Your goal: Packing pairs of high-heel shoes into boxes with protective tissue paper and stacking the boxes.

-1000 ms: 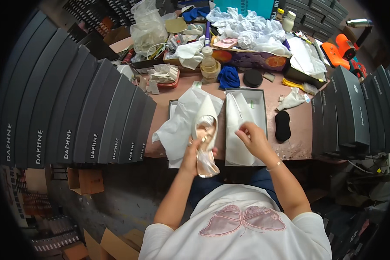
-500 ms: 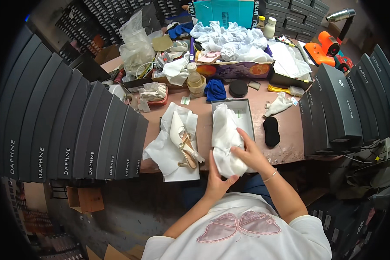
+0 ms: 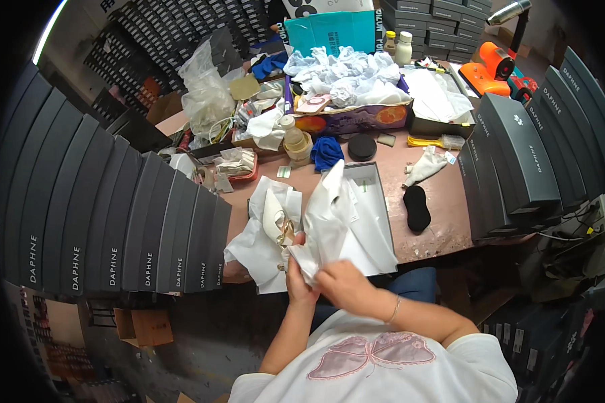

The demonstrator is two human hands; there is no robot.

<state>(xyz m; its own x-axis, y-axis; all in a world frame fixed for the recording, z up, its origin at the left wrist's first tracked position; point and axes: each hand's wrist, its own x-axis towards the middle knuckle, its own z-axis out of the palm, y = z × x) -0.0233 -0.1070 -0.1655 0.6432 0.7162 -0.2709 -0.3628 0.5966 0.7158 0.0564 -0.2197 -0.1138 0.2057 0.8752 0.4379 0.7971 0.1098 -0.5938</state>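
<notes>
A bundle of white tissue paper (image 3: 325, 218) is held up, tilted, between the two parts of a shoe box; what it wraps is hidden. My left hand (image 3: 300, 281) is closed around its near left side. With fingers bent together, my right hand (image 3: 346, 285) grips the paper at the bundle's near end. A white heeled shoe with a gold strap (image 3: 274, 216) lies to the left on spread tissue paper (image 3: 249, 252), over a pale box part. Just right of the bundle, the open grey shoe box (image 3: 388, 235) has white paper and a small label inside.
Dark shoe boxes stand in a long row at left (image 3: 124, 221) and in stacks at right (image 3: 511, 154). A black oval pad (image 3: 417, 209), a blue cloth (image 3: 327, 154) and a round black tin (image 3: 361, 147) lie on the table. Behind them is a carton of crumpled paper (image 3: 363, 119).
The bundle has been lifted from the grey box and moved left, its far end raised. My right hand has shifted from its right side to the paper at the near end.
</notes>
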